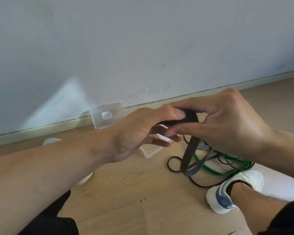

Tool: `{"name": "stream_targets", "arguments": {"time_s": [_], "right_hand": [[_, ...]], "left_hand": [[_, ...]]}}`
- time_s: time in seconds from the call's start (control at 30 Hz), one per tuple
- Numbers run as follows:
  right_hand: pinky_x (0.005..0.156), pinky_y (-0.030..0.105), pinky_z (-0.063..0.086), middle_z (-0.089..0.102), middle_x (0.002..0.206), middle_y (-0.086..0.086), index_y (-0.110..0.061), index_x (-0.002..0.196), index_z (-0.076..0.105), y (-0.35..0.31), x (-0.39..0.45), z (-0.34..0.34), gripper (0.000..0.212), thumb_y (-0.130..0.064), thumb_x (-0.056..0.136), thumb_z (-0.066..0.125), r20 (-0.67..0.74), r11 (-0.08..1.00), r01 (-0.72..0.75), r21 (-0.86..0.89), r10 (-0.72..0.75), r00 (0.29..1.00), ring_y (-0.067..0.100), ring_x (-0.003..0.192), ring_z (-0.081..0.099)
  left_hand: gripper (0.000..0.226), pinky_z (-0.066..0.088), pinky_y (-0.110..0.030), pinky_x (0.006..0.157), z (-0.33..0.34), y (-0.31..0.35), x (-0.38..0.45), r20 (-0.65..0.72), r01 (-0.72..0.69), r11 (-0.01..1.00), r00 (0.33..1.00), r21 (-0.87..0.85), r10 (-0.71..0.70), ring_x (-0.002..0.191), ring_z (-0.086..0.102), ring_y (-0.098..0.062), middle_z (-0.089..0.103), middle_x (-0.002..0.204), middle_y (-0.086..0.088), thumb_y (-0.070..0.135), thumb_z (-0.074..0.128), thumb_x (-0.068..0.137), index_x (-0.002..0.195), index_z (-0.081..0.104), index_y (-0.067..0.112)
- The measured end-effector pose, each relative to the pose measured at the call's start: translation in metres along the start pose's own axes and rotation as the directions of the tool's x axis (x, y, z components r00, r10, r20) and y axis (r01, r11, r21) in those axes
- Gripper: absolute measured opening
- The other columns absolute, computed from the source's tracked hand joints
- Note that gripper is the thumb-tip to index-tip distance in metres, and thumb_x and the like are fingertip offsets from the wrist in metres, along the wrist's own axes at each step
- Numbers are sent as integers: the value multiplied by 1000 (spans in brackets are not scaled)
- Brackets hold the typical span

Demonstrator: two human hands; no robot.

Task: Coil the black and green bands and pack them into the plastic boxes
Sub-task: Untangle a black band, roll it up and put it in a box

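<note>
A wide black band [189, 148] is partly coiled between my hands above the wooden floor. My left hand [143, 133] pinches the coil from the left, thumb on top. My right hand [227, 122] grips it from the right, fingers curled round it. The band's loose tail hangs down to the floor in a loop. A green band [209, 167] lies tangled with thin black bands [174, 164] on the floor under my right hand. One clear plastic box [107, 116] leans on the wall. A second clear box [151, 150] lies open below my left hand, partly hidden.
The wall and its skirting board [58, 124] run across the back. My right foot in a white and blue shoe [231, 190] rests just in front of the band pile. Another white shoe [84, 179] shows behind my left forearm.
</note>
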State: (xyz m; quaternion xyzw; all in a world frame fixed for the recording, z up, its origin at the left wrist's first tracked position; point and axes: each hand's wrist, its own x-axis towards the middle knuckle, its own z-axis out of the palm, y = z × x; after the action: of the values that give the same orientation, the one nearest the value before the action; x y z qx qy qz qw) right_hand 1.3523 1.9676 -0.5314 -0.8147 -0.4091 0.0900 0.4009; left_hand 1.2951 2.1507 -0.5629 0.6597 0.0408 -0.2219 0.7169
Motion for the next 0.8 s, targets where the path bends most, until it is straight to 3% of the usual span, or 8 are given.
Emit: {"name": "stream_targets", "arguments": {"time_s": [0.1, 0.2, 0.33, 0.4, 0.5, 0.57, 0.7, 0.8], "right_hand": [[54, 37, 53, 78, 76, -4, -38, 103, 78, 6, -1, -1, 22, -46, 84, 72, 24, 964, 93, -248, -90, 996, 23, 63, 71], [56, 34, 55, 79, 78, -4, -30, 106, 79, 10, -1, 6, 25, -44, 87, 73, 37, 914, 192, -357, -191, 981, 18, 67, 74], [60, 36, 59, 79, 82, 0, -27, 108, 78, 6, 0, 12, 38, -51, 78, 73, -56, 951, 193, -243, -213, 975, 14, 74, 76], [68, 24, 58, 80, 87, -4, -29, 113, 75, 3, 1, 9, 49, -49, 70, 81, -72, 991, 111, -77, -117, 991, 3, 77, 75], [60, 3, 44, 80, 86, -7, -34, 109, 74, -1, -1, 4, 44, -46, 67, 81, -61, 998, 64, -10, -64, 996, -12, 62, 65], [55, 7, 44, 79, 81, -12, -40, 103, 75, -4, -1, 4, 33, -44, 71, 81, -44, 997, 66, -40, -68, 997, -8, 59, 63], [65, 36, 52, 77, 81, -19, -42, 96, 79, 0, 1, 4, 22, -36, 75, 83, 22, 995, -96, -22, 97, 995, 10, 69, 71], [74, 29, 55, 77, 83, -22, -42, 99, 76, 2, 2, 5, 30, -29, 74, 85, 54, 987, -161, 26, 159, 986, 2, 79, 73]], "left_hand": [[35, 57, -43, 98, 7, 2, -1, -48, 54, 990, 998, 133, -48, 87, 69, -8, 72, 78, 12, 51, 83, 66, 92, 82, 29], [34, 60, -38, 93, 12, -1, -1, -163, 51, 985, 986, 165, -24, 79, 69, -7, 74, 77, 4, 51, 85, 62, 85, 82, 27], [26, 53, -28, 85, 11, -2, -2, -129, 22, 994, 992, 111, -7, 78, 70, -7, 72, 69, 4, 48, 78, 65, 73, 80, 24], [32, 51, -29, 85, 8, -3, -1, -77, -14, 999, 997, 34, 17, 81, 71, -11, 74, 75, 0, 47, 74, 67, 81, 82, 20], [52, 51, -34, 89, 3, -4, 1, -31, -33, 998, 999, -50, 32, 88, 73, -16, 76, 91, -7, 46, 71, 70, 100, 77, 4], [50, 52, -36, 92, 0, -3, 0, 21, -4, 997, 1000, -75, 6, 92, 73, -18, 75, 98, -8, 45, 72, 73, 106, 77, 7], [33, 57, -34, 91, 3, -1, 3, -31, 52, 993, 998, -108, -55, 92, 72, -19, 73, 92, -6, 35, 82, 77, 102, 81, 15], [34, 58, -32, 89, 8, -3, 5, -162, 23, 989, 986, -144, -46, 86, 71, -17, 73, 81, -7, 34, 78, 73, 97, 82, 11]]}}
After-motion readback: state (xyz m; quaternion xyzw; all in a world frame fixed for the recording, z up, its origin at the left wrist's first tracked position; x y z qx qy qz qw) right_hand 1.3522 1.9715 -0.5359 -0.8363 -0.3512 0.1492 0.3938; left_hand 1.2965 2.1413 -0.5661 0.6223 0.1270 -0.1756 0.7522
